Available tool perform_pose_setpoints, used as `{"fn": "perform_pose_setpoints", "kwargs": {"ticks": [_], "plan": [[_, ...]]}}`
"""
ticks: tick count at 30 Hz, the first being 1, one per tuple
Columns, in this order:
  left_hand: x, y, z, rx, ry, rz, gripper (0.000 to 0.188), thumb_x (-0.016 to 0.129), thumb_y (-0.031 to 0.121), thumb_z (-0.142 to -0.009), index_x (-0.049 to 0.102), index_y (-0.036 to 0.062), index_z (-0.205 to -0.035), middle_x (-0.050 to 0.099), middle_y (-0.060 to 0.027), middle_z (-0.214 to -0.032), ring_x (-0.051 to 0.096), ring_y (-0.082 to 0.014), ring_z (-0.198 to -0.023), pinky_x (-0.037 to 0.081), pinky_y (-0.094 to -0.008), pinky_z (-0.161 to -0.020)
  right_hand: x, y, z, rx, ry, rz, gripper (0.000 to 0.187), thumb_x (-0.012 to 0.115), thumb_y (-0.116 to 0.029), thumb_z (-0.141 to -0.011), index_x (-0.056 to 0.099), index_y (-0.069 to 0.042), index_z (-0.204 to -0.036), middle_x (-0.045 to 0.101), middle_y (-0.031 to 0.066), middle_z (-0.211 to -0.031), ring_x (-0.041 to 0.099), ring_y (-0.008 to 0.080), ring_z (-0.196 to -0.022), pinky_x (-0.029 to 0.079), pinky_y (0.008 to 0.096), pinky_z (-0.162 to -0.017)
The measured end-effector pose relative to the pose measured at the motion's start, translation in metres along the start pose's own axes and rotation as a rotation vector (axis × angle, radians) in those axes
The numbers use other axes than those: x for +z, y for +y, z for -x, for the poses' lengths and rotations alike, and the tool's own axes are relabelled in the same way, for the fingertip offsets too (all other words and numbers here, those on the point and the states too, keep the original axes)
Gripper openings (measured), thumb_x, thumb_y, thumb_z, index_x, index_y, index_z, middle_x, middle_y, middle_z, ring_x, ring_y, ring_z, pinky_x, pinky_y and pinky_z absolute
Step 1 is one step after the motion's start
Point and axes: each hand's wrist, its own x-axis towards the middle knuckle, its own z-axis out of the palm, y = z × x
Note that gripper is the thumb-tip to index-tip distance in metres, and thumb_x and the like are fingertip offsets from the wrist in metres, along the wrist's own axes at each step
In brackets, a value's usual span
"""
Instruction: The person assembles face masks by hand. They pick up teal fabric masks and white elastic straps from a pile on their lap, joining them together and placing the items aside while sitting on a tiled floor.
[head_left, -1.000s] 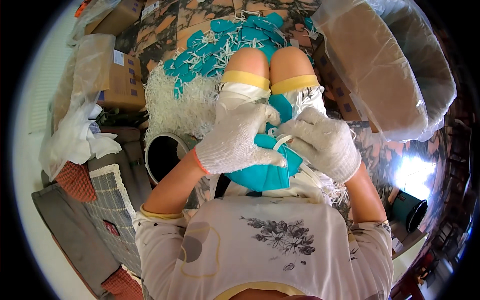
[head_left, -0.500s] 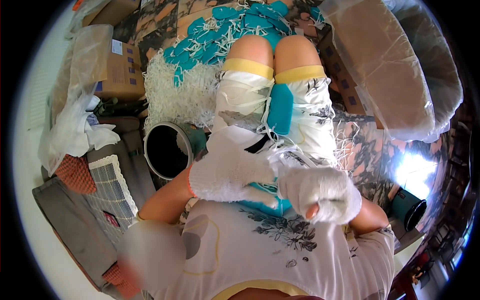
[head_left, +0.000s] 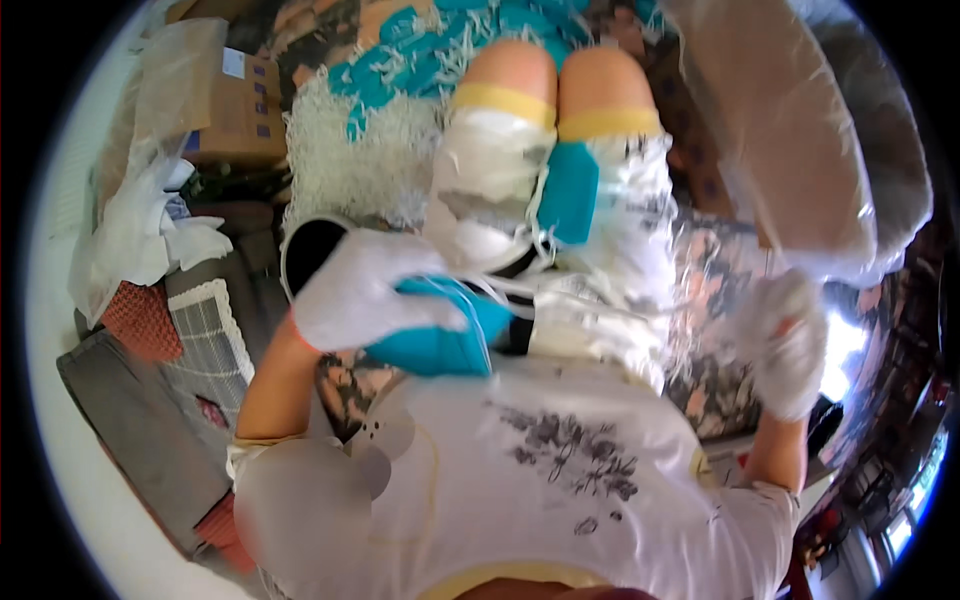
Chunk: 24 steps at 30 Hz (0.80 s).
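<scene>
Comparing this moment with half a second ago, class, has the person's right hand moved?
Yes: the right hand has swung out to the person's right, nearer the plastic-lined carton.

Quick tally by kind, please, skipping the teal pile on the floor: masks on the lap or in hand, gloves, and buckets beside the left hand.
Teal masks: 2 visible, one on the lap, one in the left hand
White gloves: 2, one on each hand
Bucket: 1, partly hidden
Total: 5
</scene>
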Motion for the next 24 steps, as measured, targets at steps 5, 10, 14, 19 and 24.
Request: {"fn": "perform_pose_setpoints", "kwargs": {"ticks": [5,10,14,19,24], "plan": [[0.012,0.010,-0.043,0.184,-0.039,-0.178,0.047,0.083,0.035,-0.070,0.072,0.0108,-0.109,0.070,-0.0109,-0.098,0.069,-0.0282,-0.082,0.053,-0.0336,-0.072,0.093,-0.021,-0.088,-0.402,-0.372,0.256,0.072,0.087,-0.043,-0.071,0.056,-0.002,-0.121,0.067,0.0070,-0.097,0.064,0.0239,-0.088,0.048,0.0400,-0.086],[0.006,0.025,-0.055,0.253,0.001,-0.068,0.043,0.082,0.044,-0.069,0.067,0.0089,-0.090,0.062,-0.0068,-0.080,0.066,-0.0279,-0.076,0.050,-0.0381,-0.065,0.113,-0.006,-0.111,-0.074,-0.807,0.262,0.055,0.085,-0.028,-0.072,0.062,0.000,-0.114,0.069,0.0107,-0.101,0.068,0.0248,-0.085,0.054,0.0332,-0.074],[-0.008,0.019,-0.049,0.076,-0.083,-0.164,0.049,0.086,0.042,-0.064,0.069,0.0087,-0.097,0.065,-0.0072,-0.083,0.066,-0.0283,-0.076,0.050,-0.0359,-0.067,0.093,0.018,-0.109,0.076,-0.839,0.087,0.023,0.071,-0.017,-0.086,0.068,0.000,-0.100,0.070,0.0128,-0.089,0.065,0.0177,-0.078,0.053,0.0303,-0.072],[0.017,0.005,-0.058,0.183,-0.009,0.102,0.046,0.082,0.038,-0.073,0.069,0.0086,-0.106,0.068,-0.0089,-0.090,0.067,-0.0305,-0.082,0.052,-0.0364,-0.073,0.128,0.019,-0.105,-0.228,-0.488,-0.672,0.018,0.066,-0.010,-0.089,0.067,0.002,-0.102,0.066,0.0168,-0.107,0.065,0.0187,-0.097,0.053,0.0305,-0.086],[0.026,0.005,-0.053,0.316,-0.068,0.089,0.043,0.078,0.036,-0.076,0.069,0.0133,-0.111,0.070,-0.0085,-0.105,0.067,-0.0318,-0.094,0.052,-0.0375,-0.078,0.110,0.022,-0.056,0.257,-0.395,-0.882,0.031,0.065,-0.022,-0.096,0.061,0.002,-0.114,0.067,0.0106,-0.103,0.066,0.0227,-0.095,0.055,0.0347,-0.084]]}}
